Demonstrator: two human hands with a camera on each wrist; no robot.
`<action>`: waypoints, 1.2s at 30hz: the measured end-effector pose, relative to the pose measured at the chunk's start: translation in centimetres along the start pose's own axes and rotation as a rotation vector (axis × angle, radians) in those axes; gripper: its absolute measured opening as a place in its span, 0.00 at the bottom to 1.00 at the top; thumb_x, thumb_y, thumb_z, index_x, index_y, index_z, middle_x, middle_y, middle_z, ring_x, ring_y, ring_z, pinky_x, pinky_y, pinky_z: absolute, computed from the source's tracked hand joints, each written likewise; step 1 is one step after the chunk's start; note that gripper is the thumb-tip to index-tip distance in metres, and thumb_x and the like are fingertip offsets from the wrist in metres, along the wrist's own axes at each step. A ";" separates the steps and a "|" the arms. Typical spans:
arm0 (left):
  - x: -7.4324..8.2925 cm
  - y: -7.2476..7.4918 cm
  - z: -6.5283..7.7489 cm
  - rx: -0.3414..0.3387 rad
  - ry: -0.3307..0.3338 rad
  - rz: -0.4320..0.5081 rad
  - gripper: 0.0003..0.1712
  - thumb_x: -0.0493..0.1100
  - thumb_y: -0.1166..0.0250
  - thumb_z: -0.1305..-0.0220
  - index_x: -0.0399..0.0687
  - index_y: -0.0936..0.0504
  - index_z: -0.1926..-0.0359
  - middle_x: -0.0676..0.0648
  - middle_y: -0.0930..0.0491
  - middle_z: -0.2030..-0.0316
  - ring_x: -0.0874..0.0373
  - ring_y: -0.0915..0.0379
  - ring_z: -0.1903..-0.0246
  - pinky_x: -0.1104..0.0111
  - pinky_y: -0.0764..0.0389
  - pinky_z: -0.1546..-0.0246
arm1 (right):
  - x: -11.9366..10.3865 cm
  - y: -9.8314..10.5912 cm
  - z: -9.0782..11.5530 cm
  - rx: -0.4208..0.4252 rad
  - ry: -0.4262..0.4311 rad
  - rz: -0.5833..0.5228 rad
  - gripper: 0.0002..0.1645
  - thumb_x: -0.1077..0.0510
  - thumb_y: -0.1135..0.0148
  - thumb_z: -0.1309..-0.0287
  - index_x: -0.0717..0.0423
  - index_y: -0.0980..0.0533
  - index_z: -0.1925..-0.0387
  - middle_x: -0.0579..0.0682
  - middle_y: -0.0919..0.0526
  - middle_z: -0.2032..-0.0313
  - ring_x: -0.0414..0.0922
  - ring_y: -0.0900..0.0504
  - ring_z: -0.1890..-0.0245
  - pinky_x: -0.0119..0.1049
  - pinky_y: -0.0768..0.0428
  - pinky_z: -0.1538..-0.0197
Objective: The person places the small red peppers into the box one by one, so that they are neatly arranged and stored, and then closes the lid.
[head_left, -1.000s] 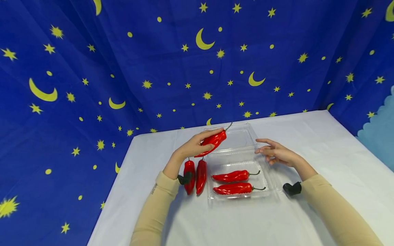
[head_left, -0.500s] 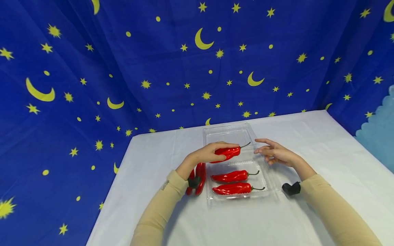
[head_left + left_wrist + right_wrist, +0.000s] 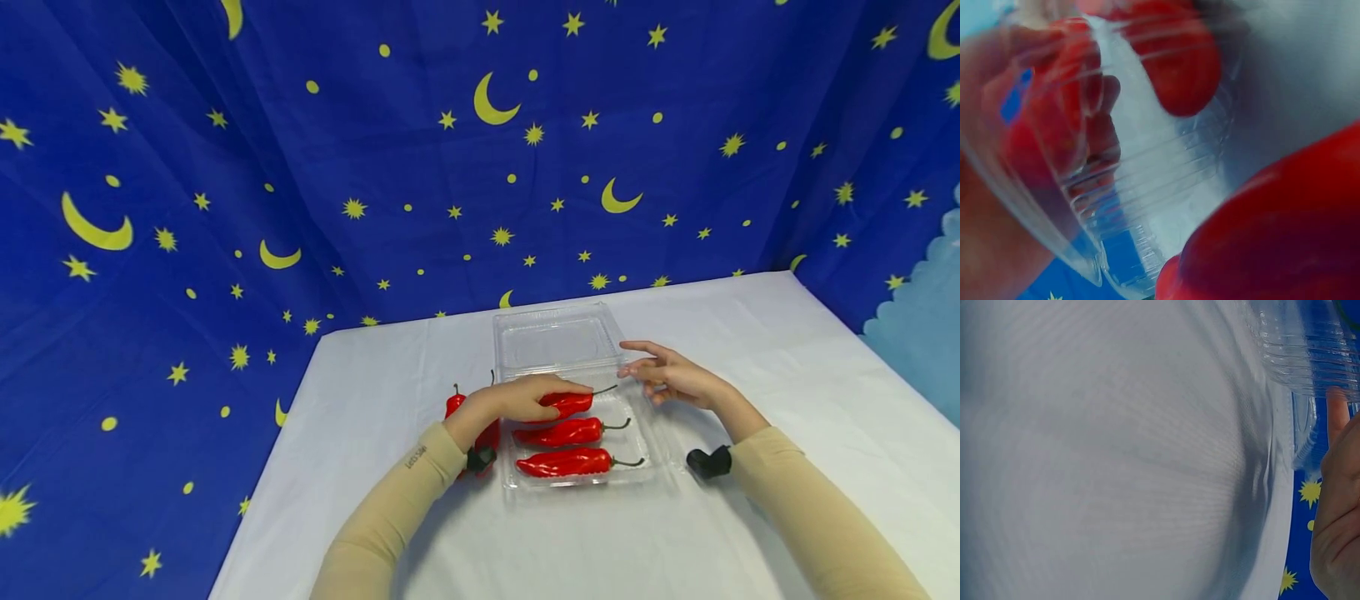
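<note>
My left hand (image 3: 531,398) grips a red pepper (image 3: 572,405) low in the back part of the clear plastic container (image 3: 651,467), its green stem pointing right. Two more red peppers, a middle one (image 3: 562,432) and a front one (image 3: 566,462), lie side by side in the container. The left wrist view shows the held pepper (image 3: 1075,94) through the blurred clear wall. My right hand (image 3: 678,377) is at the container's right side by the hinge, fingers extended and holding nothing. In the right wrist view, a finger of the right hand (image 3: 1344,506) touches the clear plastic.
Left of the container lie two loose peppers, one of them (image 3: 454,403) partly hidden behind the left wrist. The container's lid (image 3: 555,333) lies folded back toward the blue starry curtain (image 3: 420,167). A white cloth covers the table (image 3: 585,550).
My left hand has carried its pepper from above the lid, right and toward me, down into the container. The right hand stays in place.
</note>
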State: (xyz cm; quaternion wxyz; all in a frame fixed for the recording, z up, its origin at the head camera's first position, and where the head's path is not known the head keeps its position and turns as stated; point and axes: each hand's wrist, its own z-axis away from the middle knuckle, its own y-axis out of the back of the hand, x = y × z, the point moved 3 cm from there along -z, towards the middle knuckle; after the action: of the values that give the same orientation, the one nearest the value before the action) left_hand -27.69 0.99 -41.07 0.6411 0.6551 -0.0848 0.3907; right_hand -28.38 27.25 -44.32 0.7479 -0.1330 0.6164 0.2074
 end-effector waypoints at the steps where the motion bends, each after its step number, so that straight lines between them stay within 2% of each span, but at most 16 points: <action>1: 0.0 -0.1 0.0 -0.003 0.011 -0.013 0.33 0.34 0.43 0.36 0.55 0.36 0.31 0.51 0.33 0.37 0.62 0.39 0.41 0.72 0.38 0.41 | 0.0 0.0 0.0 -0.001 0.000 0.000 0.41 0.57 0.45 0.34 0.55 0.54 0.27 0.59 0.24 0.49 0.40 0.29 0.79 0.33 0.23 0.75; 8: -0.2 -1.1 -0.2 -0.031 0.054 -0.094 0.34 0.33 0.41 0.37 0.57 0.35 0.32 0.52 0.29 0.43 0.64 0.34 0.49 0.76 0.32 0.48 | 0.0 -0.1 0.1 -0.006 0.003 -0.002 0.40 0.57 0.46 0.34 0.56 0.54 0.27 0.59 0.25 0.48 0.40 0.28 0.78 0.33 0.23 0.74; 15: -0.2 -1.6 -0.2 -0.027 0.077 -0.133 0.34 0.34 0.40 0.38 0.58 0.35 0.32 0.51 0.29 0.43 0.63 0.34 0.47 0.75 0.33 0.47 | 0.1 -0.2 0.1 -0.005 -0.004 0.002 0.40 0.58 0.46 0.34 0.56 0.54 0.27 0.60 0.25 0.48 0.41 0.28 0.78 0.33 0.23 0.74; 23: 0.0 -1.4 -0.1 -0.022 0.050 -0.118 0.31 0.37 0.43 0.35 0.55 0.36 0.31 0.51 0.31 0.40 0.63 0.36 0.43 0.73 0.36 0.43 | 0.2 0.0 0.2 -0.009 -0.001 -0.012 0.41 0.57 0.46 0.34 0.55 0.54 0.27 0.58 0.24 0.49 0.40 0.28 0.77 0.32 0.23 0.74; 26: 0.2 -1.0 0.1 0.001 0.023 -0.118 0.30 0.38 0.44 0.33 0.52 0.36 0.31 0.50 0.32 0.38 0.61 0.38 0.40 0.71 0.39 0.40 | 0.4 0.2 0.1 -0.009 -0.008 -0.022 0.40 0.57 0.45 0.34 0.54 0.54 0.28 0.58 0.24 0.49 0.41 0.29 0.77 0.33 0.24 0.74; 30: 1.1 0.4 0.9 0.053 0.009 -0.139 0.29 0.40 0.46 0.32 0.48 0.37 0.31 0.48 0.35 0.35 0.58 0.42 0.36 0.68 0.43 0.37 | 0.5 0.3 0.0 -0.010 0.002 -0.024 0.40 0.57 0.46 0.34 0.54 0.54 0.28 0.58 0.24 0.49 0.41 0.28 0.77 0.33 0.23 0.74; 36: 2.3 3.2 3.3 0.185 0.048 -0.187 0.30 0.43 0.46 0.32 0.53 0.38 0.30 0.49 0.36 0.34 0.56 0.44 0.35 0.62 0.43 0.36 | 0.6 0.3 0.0 0.001 0.009 -0.028 0.41 0.57 0.45 0.34 0.55 0.54 0.28 0.57 0.23 0.50 0.41 0.28 0.77 0.32 0.23 0.74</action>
State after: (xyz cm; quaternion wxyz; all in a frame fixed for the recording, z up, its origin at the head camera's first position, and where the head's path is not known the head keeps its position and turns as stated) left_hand -26.81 -1.61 -36.75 0.6133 0.7071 0.0283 0.3509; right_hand -28.41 27.57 -44.85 0.7481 -0.1420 0.6179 0.1960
